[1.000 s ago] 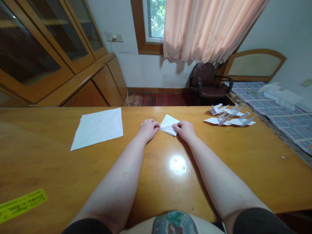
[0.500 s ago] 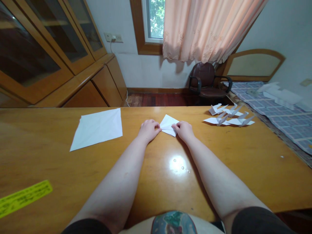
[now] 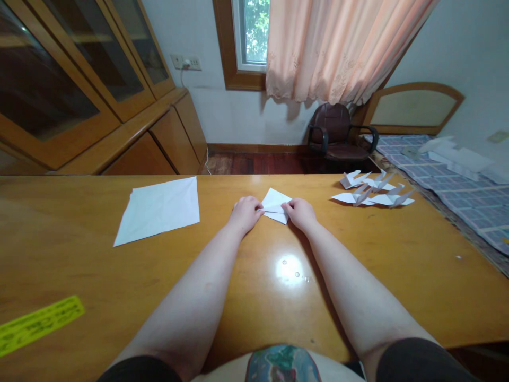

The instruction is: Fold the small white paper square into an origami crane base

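Folded paper (image 3: pixel 274 200) lies between our left hand (image 3: pixel 245 213) and right hand (image 3: pixel 301 214) — each grip pinched on an opposite side.

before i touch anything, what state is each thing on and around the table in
small paper, partly folded
left hand, pinching the small paper's left corner
right hand, pinching its right side
large sheet, lying flat
paper birds, folded, wings spread
curtain, partly drawn
cabinet doors, shut
plug, plugged in
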Demonstrator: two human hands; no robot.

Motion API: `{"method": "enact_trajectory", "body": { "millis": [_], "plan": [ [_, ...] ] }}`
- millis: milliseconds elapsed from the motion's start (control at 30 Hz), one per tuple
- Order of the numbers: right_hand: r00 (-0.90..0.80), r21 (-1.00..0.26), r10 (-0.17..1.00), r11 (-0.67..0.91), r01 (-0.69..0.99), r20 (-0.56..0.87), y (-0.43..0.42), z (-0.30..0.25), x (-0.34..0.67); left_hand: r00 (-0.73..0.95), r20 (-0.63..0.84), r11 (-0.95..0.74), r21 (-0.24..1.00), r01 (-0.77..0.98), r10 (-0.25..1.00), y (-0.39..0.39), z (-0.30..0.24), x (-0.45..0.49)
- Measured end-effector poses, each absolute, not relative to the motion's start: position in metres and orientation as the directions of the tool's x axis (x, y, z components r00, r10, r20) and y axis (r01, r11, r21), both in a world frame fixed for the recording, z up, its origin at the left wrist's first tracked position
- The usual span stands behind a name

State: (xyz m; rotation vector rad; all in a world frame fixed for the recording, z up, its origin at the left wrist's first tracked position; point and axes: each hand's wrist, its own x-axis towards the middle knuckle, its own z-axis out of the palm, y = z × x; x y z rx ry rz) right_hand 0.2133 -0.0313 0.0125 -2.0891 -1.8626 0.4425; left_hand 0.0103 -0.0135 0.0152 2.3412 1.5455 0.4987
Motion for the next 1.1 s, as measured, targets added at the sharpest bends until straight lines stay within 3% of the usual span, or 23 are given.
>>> {"method": "enact_trajectory", "body": {
  "millis": [200,367,600,900,1100],
  "plan": [
    [0.12,-0.494,0.993,-0.112,0.862,-0.016,-0.033,0.011,0.214,0.392,0.119,-0.404,0.418,0.813,0.912,-0.012,0.018,0.007],
    [0.038,-0.574,0.997,0.009,0.819,0.07,-0.034,0.007,0.216,0.423,0.124,-0.432,0.437,0.789,0.898,-0.01,0.018,0.005],
    [0.048,-0.633,0.999,-0.039,0.773,-0.003,-0.028,-0.002,0.222,0.391,0.156,-0.416,0.48,0.772,0.907,-0.008,0.013,0.001],
    [0.037,-0.652,0.998,0.009,0.758,0.057,-0.025,-0.007,0.226,0.419,0.152,-0.436,0.492,0.754,0.895,-0.007,0.013,-0.003],
    [-0.015,-0.582,0.996,0.065,0.811,0.09,-0.026,0.001,0.225,0.443,0.136,-0.449,0.486,0.749,0.886,-0.008,0.013,-0.004]
  ]
}}
